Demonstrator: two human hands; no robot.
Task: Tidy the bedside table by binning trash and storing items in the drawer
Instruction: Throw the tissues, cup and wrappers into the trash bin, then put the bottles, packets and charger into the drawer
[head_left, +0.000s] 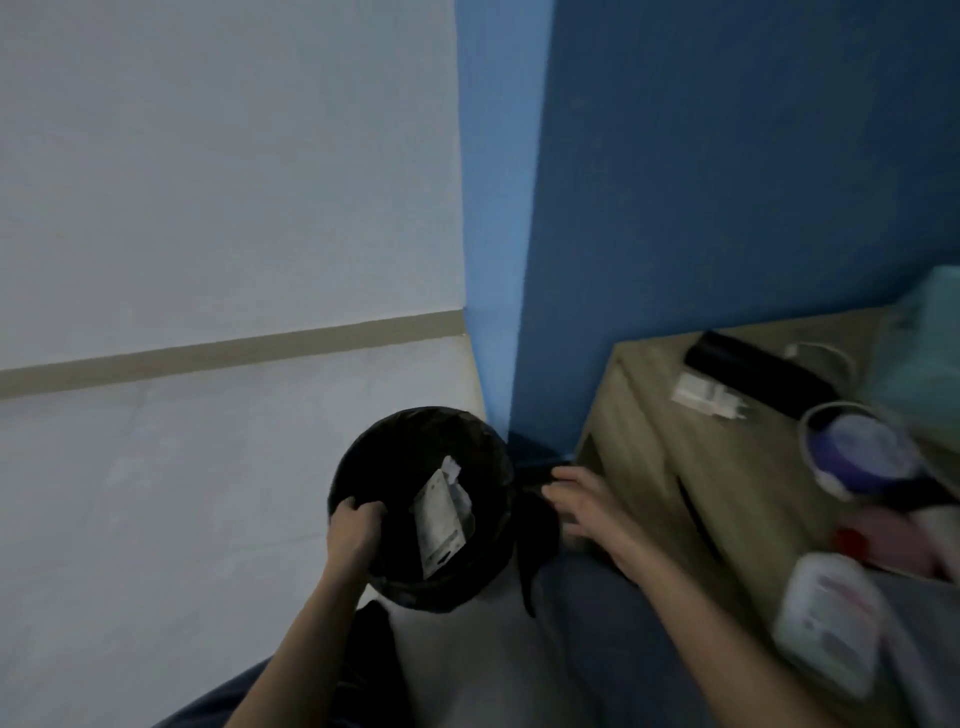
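Observation:
A round black bin (410, 457) lined with a black bag stands on the pale floor left of the bedside table (649, 452). A white wrapper (441, 514) lies inside it. My left hand (353, 530) grips the bin's near-left rim. My right hand (582, 499) hovers by the bin's right side, fingers spread, holding nothing. On the wooden table lie a black pouch (758, 374), a white charger (706, 397), a round tub with a purple lid (862, 452) and a white bottle (826, 618).
A blue wall (675, 208) rises behind the table and bin, a white wall (208, 182) to the left. A teal cloth (924, 338) lies at the table's far right, red and pink items (893, 535) near the bottle. The frame is blurred.

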